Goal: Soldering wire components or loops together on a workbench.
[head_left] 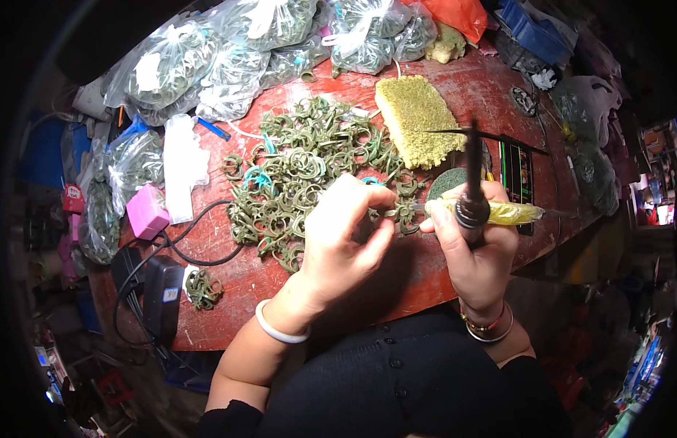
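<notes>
Left hand [347,241], thumb and forefinger bent toward each other beside a small green piece [391,212]; whether they clamp it cannot be told. Right hand [476,248], fingers closed around a yellow-wrapped handle [514,212], just right of the left hand. A heap of green rings [316,160] lies on the red worktop [236,314], beyond and left of the hands; a yellow-green sponge [419,120] adjoins its far right side, with clear bags [170,66] along the far edge
</notes>
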A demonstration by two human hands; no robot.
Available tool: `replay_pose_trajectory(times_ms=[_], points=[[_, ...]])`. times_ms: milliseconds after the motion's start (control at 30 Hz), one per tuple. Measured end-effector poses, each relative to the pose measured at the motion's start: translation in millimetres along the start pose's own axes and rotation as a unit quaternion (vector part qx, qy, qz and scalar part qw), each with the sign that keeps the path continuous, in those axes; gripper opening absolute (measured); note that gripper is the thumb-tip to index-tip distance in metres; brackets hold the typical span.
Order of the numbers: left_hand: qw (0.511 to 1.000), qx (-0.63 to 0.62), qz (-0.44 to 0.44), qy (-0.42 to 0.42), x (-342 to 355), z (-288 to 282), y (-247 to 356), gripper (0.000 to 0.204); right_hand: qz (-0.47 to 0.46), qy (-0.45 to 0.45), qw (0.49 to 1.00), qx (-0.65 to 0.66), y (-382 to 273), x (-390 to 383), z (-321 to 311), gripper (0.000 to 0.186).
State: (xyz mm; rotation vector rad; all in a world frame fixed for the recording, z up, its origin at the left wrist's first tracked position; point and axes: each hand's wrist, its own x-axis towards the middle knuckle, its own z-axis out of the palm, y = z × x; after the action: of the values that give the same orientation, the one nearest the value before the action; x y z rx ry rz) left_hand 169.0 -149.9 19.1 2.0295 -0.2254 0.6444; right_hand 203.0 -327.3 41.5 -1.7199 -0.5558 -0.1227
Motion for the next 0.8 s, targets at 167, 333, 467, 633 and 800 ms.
replay_pose_trajectory(times_ms=[167, 333, 467, 633, 800], points=[[0.999, 0.029, 0.005, 0.016, -2.1, -1.2, -0.1, 0.026, 0.05, 0.062, 0.995, 0.054, -10.0, 0.0, 2.3, 0.018], [0.999, 0.033, 0.013, 0.036, -0.4, 1.9, 0.0, 0.021, 0.051, 0.071, 0.996, 0.037, 0.9, -1.4, 12.8, 0.015], [0.998, 0.058, 0.007, 0.032, -2.1, 1.0, -2.0, 0.022, -0.011, 0.029, 0.999, 0.016, 2.4, 0.5, 10.7, 0.014], [0.998, 0.063, 0.024, 0.013, -1.4, 0.7, -1.4, 0.027, 0.052, 0.072, 0.995, 0.035, 6.7, 0.0, 19.4, 0.016], [0.992, 0.117, 0.045, 0.035, -4.4, 2.9, -6.1, 0.024, 0.064, 0.077, 0.993, 0.059, -5.0, -2.7, 29.7, 0.017]])
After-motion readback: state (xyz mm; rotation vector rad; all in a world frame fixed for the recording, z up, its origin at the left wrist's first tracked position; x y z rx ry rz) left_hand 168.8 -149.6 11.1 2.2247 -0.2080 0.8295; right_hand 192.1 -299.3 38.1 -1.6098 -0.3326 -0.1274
